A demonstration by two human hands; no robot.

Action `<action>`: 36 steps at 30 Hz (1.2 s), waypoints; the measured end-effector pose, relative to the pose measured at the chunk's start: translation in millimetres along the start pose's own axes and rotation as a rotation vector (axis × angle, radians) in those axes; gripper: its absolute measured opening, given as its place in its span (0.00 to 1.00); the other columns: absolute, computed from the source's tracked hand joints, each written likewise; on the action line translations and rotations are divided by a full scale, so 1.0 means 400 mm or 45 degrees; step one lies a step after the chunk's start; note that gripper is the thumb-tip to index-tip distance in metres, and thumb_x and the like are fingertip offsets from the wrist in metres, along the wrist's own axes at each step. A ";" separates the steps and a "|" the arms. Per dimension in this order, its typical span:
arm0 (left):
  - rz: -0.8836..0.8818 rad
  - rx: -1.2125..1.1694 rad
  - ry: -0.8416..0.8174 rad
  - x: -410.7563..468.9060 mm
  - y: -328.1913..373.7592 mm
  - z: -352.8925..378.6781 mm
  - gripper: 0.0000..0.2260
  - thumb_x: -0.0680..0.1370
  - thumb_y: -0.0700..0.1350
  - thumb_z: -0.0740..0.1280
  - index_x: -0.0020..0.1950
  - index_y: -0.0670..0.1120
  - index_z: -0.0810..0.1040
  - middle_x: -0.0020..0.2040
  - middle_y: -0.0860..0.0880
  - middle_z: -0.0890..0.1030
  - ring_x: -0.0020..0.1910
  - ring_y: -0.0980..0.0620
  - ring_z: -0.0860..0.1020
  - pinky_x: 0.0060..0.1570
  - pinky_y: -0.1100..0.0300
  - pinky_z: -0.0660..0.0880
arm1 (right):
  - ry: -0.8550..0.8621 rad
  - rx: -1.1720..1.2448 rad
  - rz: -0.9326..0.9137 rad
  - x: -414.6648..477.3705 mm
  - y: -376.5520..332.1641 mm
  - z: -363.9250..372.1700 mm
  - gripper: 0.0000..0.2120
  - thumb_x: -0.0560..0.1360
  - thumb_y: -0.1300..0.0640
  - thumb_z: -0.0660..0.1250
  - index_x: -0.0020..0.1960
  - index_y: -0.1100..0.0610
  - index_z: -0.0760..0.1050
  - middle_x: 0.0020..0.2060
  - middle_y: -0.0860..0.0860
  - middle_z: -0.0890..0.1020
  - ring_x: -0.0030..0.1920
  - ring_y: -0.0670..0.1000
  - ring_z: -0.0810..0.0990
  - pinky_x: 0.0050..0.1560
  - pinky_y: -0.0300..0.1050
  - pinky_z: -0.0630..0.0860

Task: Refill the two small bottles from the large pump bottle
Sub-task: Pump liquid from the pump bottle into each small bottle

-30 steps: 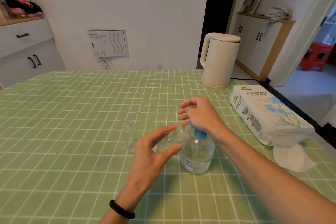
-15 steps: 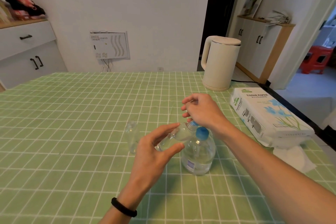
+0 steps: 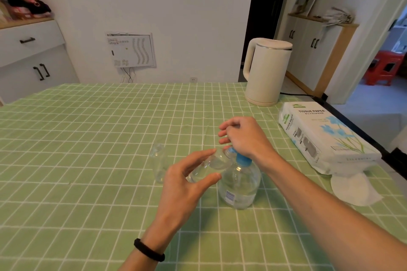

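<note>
The large clear pump bottle (image 3: 240,185) with a blue pump head stands on the green checked tablecloth, about half full of clear liquid. My left hand (image 3: 185,182) grips a small clear bottle (image 3: 209,166), tilted with its mouth against the pump spout. My right hand (image 3: 242,138) rests on top of the blue pump, palm down, fingers loosely curled; the spout is mostly hidden under it. A second small clear bottle (image 3: 159,161) stands upright on the cloth, just left of my left hand, untouched.
A cream electric kettle (image 3: 267,71) stands at the back right of the table (image 3: 88,138). A tissue paper pack (image 3: 323,136) lies along the right edge, with a loose white tissue (image 3: 354,189) in front of it.
My right hand has risen slightly and come back down on the pump. The small bottle stays tilted at the spout in my left hand. The camera view shifted a little.
</note>
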State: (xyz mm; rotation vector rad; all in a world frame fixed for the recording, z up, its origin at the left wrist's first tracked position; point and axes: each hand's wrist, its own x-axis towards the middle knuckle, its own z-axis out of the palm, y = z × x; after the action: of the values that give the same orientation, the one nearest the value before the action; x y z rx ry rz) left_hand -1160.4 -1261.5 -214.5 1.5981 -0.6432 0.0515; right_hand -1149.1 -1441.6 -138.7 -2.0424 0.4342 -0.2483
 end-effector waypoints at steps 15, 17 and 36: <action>0.005 -0.011 0.013 0.004 0.009 -0.001 0.21 0.72 0.43 0.81 0.64 0.57 0.84 0.60 0.59 0.87 0.63 0.59 0.83 0.65 0.68 0.75 | 0.002 0.011 -0.009 0.008 -0.014 -0.009 0.13 0.81 0.65 0.60 0.54 0.54 0.82 0.47 0.48 0.87 0.43 0.46 0.88 0.53 0.53 0.87; -0.005 0.010 0.013 0.004 0.003 -0.001 0.21 0.72 0.43 0.81 0.63 0.57 0.85 0.59 0.60 0.87 0.62 0.59 0.84 0.64 0.68 0.75 | -0.005 0.018 0.010 0.007 -0.007 -0.003 0.15 0.80 0.67 0.59 0.54 0.56 0.82 0.47 0.50 0.87 0.44 0.47 0.88 0.54 0.55 0.86; -0.007 0.001 0.028 0.008 0.020 0.000 0.22 0.71 0.44 0.81 0.63 0.57 0.85 0.59 0.60 0.87 0.62 0.60 0.84 0.64 0.69 0.75 | 0.000 -0.011 -0.010 0.009 -0.019 -0.016 0.12 0.81 0.63 0.61 0.52 0.52 0.81 0.46 0.48 0.87 0.44 0.46 0.88 0.52 0.52 0.86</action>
State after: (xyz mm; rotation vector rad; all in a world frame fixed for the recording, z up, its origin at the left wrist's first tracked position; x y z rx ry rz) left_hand -1161.2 -1262.4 -205.9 1.5981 -0.6219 0.0652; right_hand -1146.6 -1444.8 -129.0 -2.0530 0.4280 -0.2513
